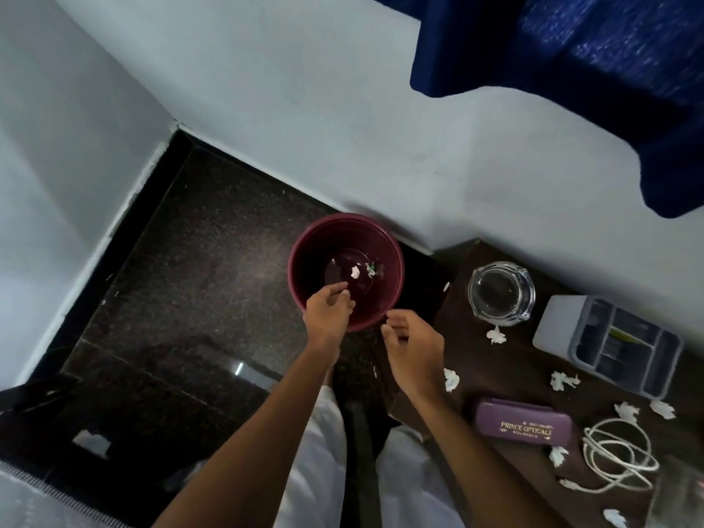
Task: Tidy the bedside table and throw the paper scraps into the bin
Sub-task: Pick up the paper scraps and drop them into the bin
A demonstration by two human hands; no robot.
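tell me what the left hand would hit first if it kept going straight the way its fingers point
Probably nothing until the inside of the maroon bin: the left hand hangs over its near rim, fingers aimed inward toward the paper scrap on the bottom. Depth is hard to judge.

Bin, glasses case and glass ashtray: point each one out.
bin (304, 242): head view, inner wall at left.
glasses case (524, 423): head view, middle of the lid.
glass ashtray (501, 293): head view, centre of its bowl.
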